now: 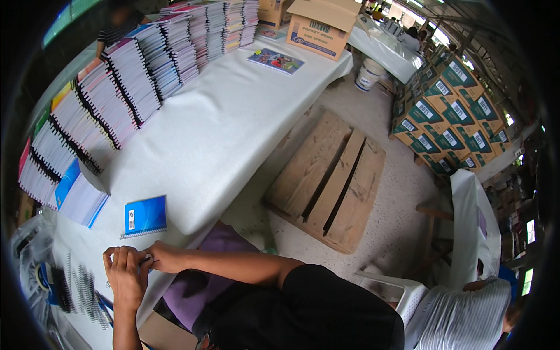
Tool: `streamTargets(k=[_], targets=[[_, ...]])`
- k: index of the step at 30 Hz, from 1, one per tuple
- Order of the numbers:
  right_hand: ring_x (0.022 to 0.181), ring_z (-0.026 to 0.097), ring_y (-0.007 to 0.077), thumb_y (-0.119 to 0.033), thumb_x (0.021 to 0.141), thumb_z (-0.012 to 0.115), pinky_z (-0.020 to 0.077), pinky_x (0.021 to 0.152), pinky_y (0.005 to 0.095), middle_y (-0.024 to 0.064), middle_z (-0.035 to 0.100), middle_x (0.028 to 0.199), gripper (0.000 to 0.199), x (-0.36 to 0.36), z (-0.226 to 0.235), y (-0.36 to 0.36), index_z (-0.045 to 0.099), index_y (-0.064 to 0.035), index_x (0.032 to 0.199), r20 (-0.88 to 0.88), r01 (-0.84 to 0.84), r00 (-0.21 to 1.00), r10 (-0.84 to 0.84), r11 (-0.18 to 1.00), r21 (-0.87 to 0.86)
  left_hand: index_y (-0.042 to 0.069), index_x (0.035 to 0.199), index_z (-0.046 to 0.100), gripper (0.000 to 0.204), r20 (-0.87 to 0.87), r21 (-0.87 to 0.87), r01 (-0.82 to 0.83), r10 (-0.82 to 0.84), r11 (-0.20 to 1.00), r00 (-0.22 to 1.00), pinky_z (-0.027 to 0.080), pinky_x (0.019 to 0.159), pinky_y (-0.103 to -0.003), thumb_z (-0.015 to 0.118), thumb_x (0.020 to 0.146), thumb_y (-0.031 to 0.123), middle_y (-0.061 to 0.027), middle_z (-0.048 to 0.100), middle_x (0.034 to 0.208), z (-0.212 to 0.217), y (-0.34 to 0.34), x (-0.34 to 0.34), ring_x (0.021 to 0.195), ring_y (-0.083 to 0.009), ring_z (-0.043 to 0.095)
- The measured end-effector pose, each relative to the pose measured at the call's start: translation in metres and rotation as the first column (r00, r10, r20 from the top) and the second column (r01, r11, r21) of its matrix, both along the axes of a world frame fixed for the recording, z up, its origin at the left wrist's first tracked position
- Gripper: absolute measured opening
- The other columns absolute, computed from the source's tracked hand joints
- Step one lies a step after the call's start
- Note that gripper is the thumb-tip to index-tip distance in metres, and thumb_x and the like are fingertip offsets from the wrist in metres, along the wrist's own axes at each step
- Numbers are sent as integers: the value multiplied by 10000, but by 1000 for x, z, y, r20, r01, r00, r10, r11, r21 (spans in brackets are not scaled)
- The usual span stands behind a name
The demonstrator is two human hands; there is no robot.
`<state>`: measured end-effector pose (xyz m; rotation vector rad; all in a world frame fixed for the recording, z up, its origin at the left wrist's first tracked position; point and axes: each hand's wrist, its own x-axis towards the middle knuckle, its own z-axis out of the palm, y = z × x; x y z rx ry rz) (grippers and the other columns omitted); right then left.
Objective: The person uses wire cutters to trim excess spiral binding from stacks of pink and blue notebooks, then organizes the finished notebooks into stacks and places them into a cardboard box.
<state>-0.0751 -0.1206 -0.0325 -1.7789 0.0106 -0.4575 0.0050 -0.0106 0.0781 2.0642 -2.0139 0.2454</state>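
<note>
Above the near left part of the table, my left hand (124,271) and my right hand (165,257) meet with fingers closed and bent. Between them is a small dark-blue edge of something, mostly hidden by the fingers; its kind cannot be made out. Just beyond the hands lies a blue spiral notebook (146,214), flat, its wire binding toward me. Left of my left hand, several loose metal binding coils (88,291) lie in a bunch. A stack of blue-covered paper booklets (81,195) stands farther left.
Tall stacks of spiral-bound books (131,76) line the left of the white-covered table (204,134). A picture-covered notebook (276,60) and cardboard box (318,32) are at the far end. A wooden pallet (326,181), stacked cartons (449,116) and white chair (391,286) stand right. Other people are nearby.
</note>
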Motion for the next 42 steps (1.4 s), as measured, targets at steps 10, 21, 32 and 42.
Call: streamTargets(k=[10, 21, 32, 42], targets=[[1070, 470, 144, -229, 906, 587, 386, 941, 302, 78, 497, 1165, 434, 9, 4, -20, 426, -6, 1242, 215, 90, 916, -338, 696, 712, -13, 1304, 423, 519, -982, -112, -683, 23, 722, 185, 374, 954, -331, 611, 884, 228, -137, 558, 1176, -48, -16, 2, 1076, -209, 520], [1193, 379, 411, -329, 615, 828, 273, 1007, 500, 272, 420, 1275, 1072, -25, 5, -70, 179, -5, 1404, -145, 548, 688, -711, 640, -539, 82, 1161, 563, 511, -195, -170, -338, 305, 926, 932, 364, 992, -434, 725, 741, 324, -149, 471, 1291, -83, -59, 39, 1187, -343, 437], [1203, 423, 308, -274, 798, 677, 307, 979, 413, 141, 549, 1255, 553, -22, -5, -83, 490, -75, 1279, -53, 386, 827, -560, 632, -672, 53, 980, 598, 470, -558, 96, -432, 408, 897, 722, 445, 855, -405, 794, 657, 334, -143, 528, 1077, -82, -48, 57, 1021, -313, 505], [1334, 286, 321, -401, 843, 608, 258, 1035, 410, 142, 443, 1367, 750, -24, 5, -72, 266, -76, 1426, 3, 479, 781, -624, 596, -644, 80, 1146, 573, 331, 253, -541, -345, 539, 767, 803, 443, 879, -390, 559, 879, 275, -120, 606, 1109, -18, -46, 218, 1027, -296, 562]])
